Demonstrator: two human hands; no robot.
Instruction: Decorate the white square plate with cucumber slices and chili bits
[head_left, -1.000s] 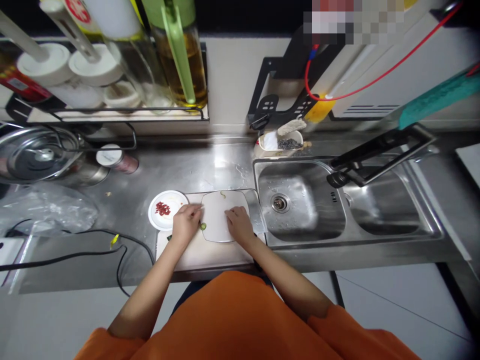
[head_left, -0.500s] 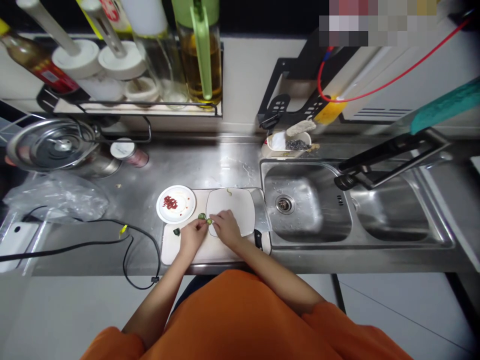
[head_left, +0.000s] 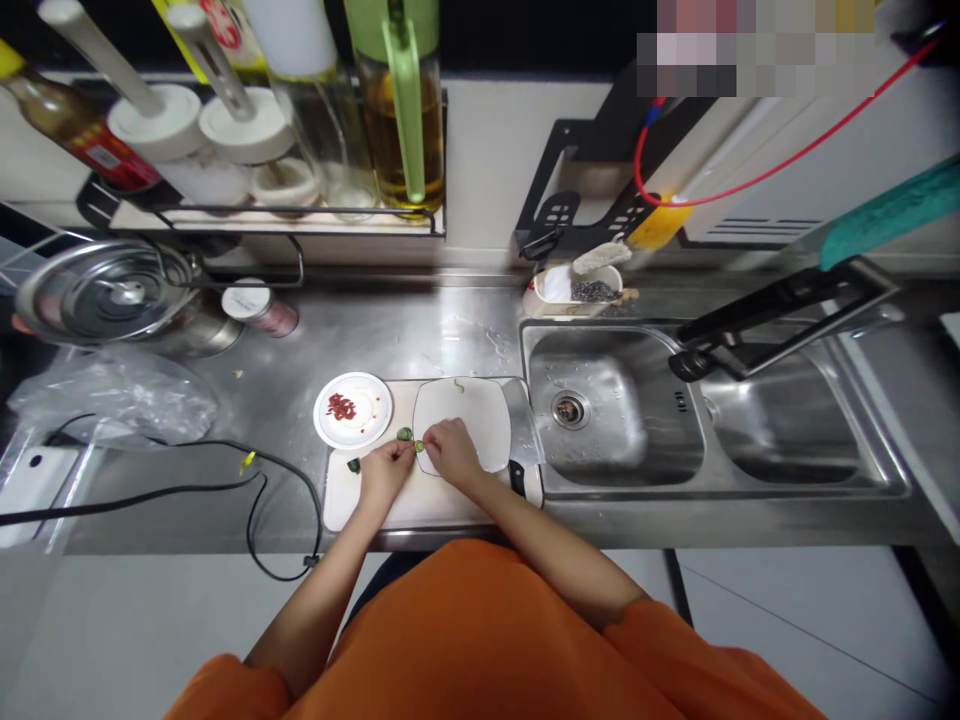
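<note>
My left hand (head_left: 386,472) pinches a small pale-green cucumber slice (head_left: 419,446) over the near-left edge of a white square plate (head_left: 480,430). Right against that slice are the fingertips of my right hand (head_left: 453,455), closed; what lies between them is too small to make out. Beyond my left fingers rests a dark-skinned cucumber piece (head_left: 405,434), and a cucumber end (head_left: 354,466) lies left of that hand. A thin curved green strip (head_left: 460,386) is on the square plate's far part. Everything here sits on a pale cutting board (head_left: 343,500).
A round white plate (head_left: 321,425) with chopped red bits overlaps the board's far-left corner. On the right lies a cleaver (head_left: 525,420), its black handle toward me, beside the sink (head_left: 611,470). A black cable (head_left: 289,455) loops at the left. Bottles stand on the rack (head_left: 375,228).
My right fingers have drawn closer together beside the cucumber slice, which has shifted very slightly. My left hand keeps its place and pinch.
</note>
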